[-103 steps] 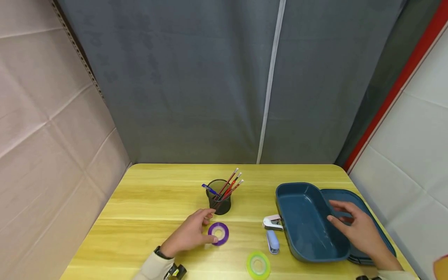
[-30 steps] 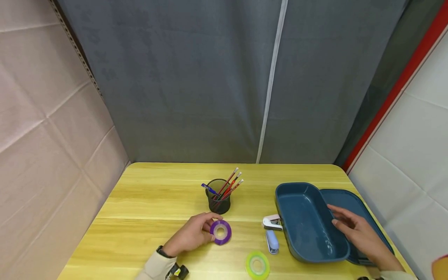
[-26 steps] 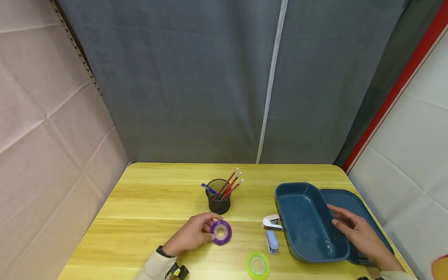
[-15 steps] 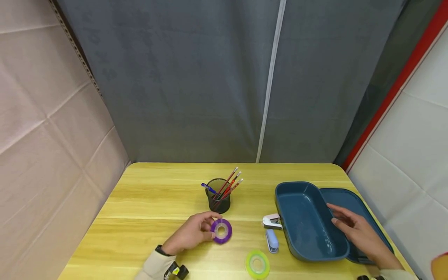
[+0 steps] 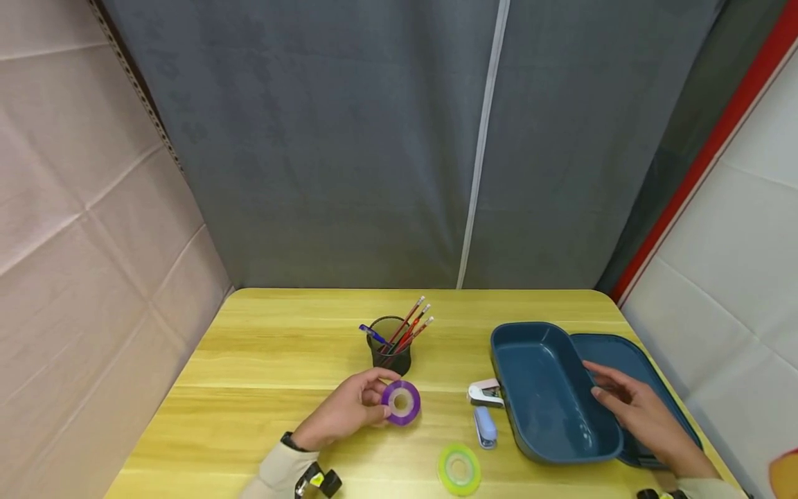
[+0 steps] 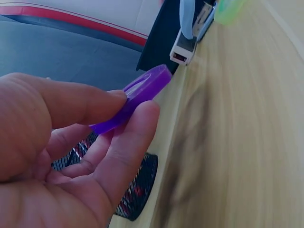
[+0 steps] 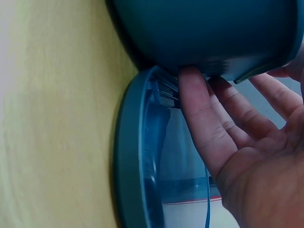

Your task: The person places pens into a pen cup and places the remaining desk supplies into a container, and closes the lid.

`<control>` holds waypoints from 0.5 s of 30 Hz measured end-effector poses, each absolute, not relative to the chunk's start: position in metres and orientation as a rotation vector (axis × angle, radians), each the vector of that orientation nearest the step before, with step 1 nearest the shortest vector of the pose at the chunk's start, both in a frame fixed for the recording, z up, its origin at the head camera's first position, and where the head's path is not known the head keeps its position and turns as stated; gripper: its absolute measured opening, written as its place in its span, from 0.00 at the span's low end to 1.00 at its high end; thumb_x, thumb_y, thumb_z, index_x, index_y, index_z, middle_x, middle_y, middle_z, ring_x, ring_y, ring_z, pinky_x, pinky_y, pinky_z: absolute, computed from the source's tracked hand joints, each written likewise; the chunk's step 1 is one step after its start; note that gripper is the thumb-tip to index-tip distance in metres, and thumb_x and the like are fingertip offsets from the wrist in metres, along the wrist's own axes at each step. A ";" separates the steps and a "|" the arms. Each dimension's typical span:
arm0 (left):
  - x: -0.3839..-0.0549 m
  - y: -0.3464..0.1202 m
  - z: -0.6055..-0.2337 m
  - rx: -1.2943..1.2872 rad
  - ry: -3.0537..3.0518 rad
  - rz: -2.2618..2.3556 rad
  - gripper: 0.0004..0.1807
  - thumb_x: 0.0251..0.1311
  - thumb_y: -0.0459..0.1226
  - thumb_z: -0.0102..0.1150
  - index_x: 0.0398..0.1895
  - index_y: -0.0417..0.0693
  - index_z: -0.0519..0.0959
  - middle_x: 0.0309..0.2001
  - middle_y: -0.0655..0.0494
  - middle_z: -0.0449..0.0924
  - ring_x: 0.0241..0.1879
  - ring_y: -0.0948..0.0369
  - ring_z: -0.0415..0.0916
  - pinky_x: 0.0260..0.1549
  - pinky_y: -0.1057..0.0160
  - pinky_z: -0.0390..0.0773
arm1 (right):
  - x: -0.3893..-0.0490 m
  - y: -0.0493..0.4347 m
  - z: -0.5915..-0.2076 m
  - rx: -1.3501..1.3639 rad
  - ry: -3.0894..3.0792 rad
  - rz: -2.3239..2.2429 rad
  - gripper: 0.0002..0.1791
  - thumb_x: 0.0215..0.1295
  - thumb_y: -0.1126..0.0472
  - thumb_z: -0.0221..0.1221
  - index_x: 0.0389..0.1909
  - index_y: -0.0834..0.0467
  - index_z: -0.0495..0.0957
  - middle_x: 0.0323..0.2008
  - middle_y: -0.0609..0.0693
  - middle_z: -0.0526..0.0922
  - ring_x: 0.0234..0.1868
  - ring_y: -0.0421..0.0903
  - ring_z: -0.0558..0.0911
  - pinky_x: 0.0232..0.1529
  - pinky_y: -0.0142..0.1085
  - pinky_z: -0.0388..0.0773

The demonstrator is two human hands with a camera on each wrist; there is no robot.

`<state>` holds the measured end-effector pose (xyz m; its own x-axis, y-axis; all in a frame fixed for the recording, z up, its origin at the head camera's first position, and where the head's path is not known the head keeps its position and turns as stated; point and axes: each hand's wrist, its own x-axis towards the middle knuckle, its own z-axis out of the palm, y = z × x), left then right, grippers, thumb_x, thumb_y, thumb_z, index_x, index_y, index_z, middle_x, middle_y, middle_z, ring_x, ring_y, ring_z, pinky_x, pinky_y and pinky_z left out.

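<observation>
My left hand pinches a roll of purple tape between thumb and fingers. In the left wrist view the purple tape roll is tilted, raised off the table, with a shadow below. My right hand is at the right side of a deep blue box, fingertips right at its rim. From the right wrist, the fingers look extended, touching the box's outer wall. Beneath that hand lies a matching flat blue lid.
A black mesh pen cup with several pencils and a blue pen stands just beyond my left hand. A white stapler and a light-blue stapler lie left of the box. Nearer is a yellow-green tape roll. A grey curtain hangs behind the table.
My left hand first reached over the purple tape lying flat, then gripped it and lifted it, moving slightly right and away. My right hand came up against the box's side and stayed there.
</observation>
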<state>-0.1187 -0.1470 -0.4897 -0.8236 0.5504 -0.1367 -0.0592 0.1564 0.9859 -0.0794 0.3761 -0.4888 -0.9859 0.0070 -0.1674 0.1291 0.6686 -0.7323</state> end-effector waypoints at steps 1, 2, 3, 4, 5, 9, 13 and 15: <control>-0.119 -0.146 -0.489 0.462 1.960 1.724 0.31 0.63 0.23 0.65 0.70 0.41 0.73 0.52 0.36 0.80 0.46 0.55 0.86 0.47 0.50 0.89 | -0.080 0.376 -0.488 0.112 2.730 -1.218 0.36 0.80 0.42 0.56 0.81 0.53 0.63 0.71 0.72 0.72 0.48 0.32 0.80 0.34 0.38 0.80; -0.119 -0.145 -0.488 0.459 1.953 1.734 0.31 0.64 0.23 0.65 0.71 0.41 0.73 0.52 0.36 0.80 0.46 0.54 0.85 0.47 0.50 0.89 | -0.080 0.376 -0.488 0.112 2.730 -1.219 0.36 0.80 0.42 0.56 0.81 0.53 0.63 0.71 0.72 0.72 0.47 0.30 0.79 0.34 0.38 0.80; -0.119 -0.143 -0.488 0.452 1.948 1.746 0.31 0.64 0.24 0.65 0.71 0.41 0.72 0.52 0.36 0.80 0.47 0.54 0.85 0.47 0.50 0.89 | -0.080 0.376 -0.488 0.112 2.728 -1.223 0.36 0.80 0.42 0.56 0.82 0.53 0.63 0.71 0.72 0.72 0.47 0.30 0.79 0.34 0.38 0.80; -0.120 -0.142 -0.487 0.444 1.943 1.758 0.32 0.64 0.24 0.66 0.72 0.40 0.72 0.52 0.37 0.79 0.47 0.54 0.85 0.48 0.49 0.89 | -0.081 0.376 -0.487 0.113 2.726 -1.226 0.36 0.80 0.42 0.56 0.82 0.53 0.63 0.71 0.72 0.72 0.47 0.30 0.79 0.34 0.38 0.80; -0.120 -0.140 -0.486 0.431 1.934 1.771 0.32 0.65 0.24 0.66 0.72 0.40 0.71 0.52 0.37 0.79 0.47 0.53 0.85 0.49 0.49 0.89 | -0.081 0.376 -0.487 0.105 2.725 -1.227 0.36 0.80 0.42 0.56 0.82 0.53 0.63 0.71 0.72 0.72 0.48 0.32 0.79 0.33 0.39 0.80; -0.123 -0.134 -0.486 0.392 1.906 1.829 0.34 0.65 0.24 0.66 0.74 0.40 0.70 0.54 0.38 0.76 0.49 0.51 0.84 0.51 0.47 0.88 | -0.082 0.377 -0.487 0.114 2.717 -1.234 0.36 0.80 0.42 0.56 0.82 0.53 0.63 0.70 0.72 0.73 0.47 0.35 0.81 0.32 0.40 0.79; -0.127 -0.127 -0.484 0.389 1.872 1.879 0.34 0.64 0.24 0.67 0.73 0.43 0.71 0.57 0.36 0.75 0.50 0.52 0.82 0.51 0.47 0.88 | -0.082 0.377 -0.488 0.131 2.717 -1.225 0.36 0.80 0.42 0.57 0.81 0.53 0.63 0.70 0.71 0.73 0.46 0.32 0.80 0.32 0.39 0.80; -0.128 -0.123 -0.482 0.396 1.860 1.898 0.33 0.64 0.24 0.67 0.72 0.45 0.72 0.57 0.34 0.75 0.50 0.52 0.82 0.50 0.48 0.88 | -0.082 0.377 -0.488 0.127 2.719 -1.224 0.37 0.81 0.42 0.56 0.82 0.54 0.62 0.70 0.72 0.72 0.47 0.34 0.80 0.31 0.39 0.79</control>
<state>-0.1284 -0.1231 -0.4824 -0.8572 0.5040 -0.1061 -0.1164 0.0113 0.9931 -0.0817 0.3766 -0.4876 -0.9842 0.0127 -0.1768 0.1408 0.6621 -0.7360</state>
